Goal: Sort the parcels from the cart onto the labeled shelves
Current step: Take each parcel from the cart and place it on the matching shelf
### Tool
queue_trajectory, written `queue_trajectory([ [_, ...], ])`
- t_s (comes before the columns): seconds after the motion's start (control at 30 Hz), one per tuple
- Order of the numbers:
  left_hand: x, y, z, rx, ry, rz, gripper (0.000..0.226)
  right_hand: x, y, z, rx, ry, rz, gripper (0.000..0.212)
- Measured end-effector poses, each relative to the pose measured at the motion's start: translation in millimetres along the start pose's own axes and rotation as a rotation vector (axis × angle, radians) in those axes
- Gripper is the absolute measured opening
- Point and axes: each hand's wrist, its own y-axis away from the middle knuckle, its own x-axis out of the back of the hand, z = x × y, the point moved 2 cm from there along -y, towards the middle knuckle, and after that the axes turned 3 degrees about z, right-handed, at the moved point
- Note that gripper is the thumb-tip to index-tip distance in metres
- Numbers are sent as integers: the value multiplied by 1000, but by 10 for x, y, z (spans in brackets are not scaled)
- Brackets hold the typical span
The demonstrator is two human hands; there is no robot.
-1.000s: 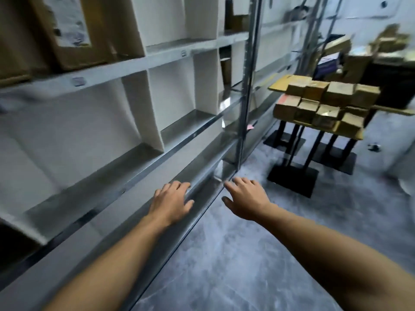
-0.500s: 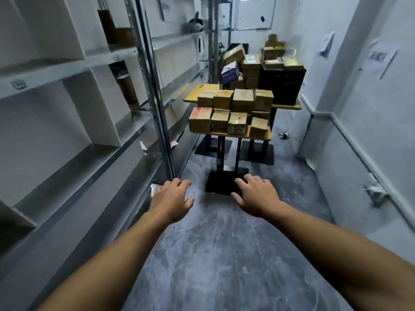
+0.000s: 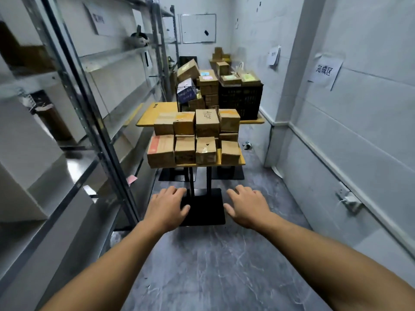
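Empty hands held out toward a table stacked with parcels.

The parcels are small brown cardboard boxes, taped shut and packed side by side in two tiers on a yellow-topped table with black legs, straight ahead in the aisle. The front left box has an orange-red top, and a taller box in the upper tier carries printed letters. More boxes are piled behind them beside a black crate. The left hand and right hand hang palm down over the grey floor, fingers loose and spread, holding nothing, well short of the table. Metal shelves run along the left wall.
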Motion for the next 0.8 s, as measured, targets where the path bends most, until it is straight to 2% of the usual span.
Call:
queue_trajectory([
  [0.17, 22, -845, -137, -109, -7, 34, 53, 20, -639, 96, -100, -35, 38, 47],
  [0.47, -209, -1881, -94, -180, 10, -22, 53, -127, -1493, 494, -188, -110, 18, 42],
  [0.8, -776, -3481, 300, -177, 97, -121, 53, -574, -2856, 1544, -164, -141, -12, 43],
])
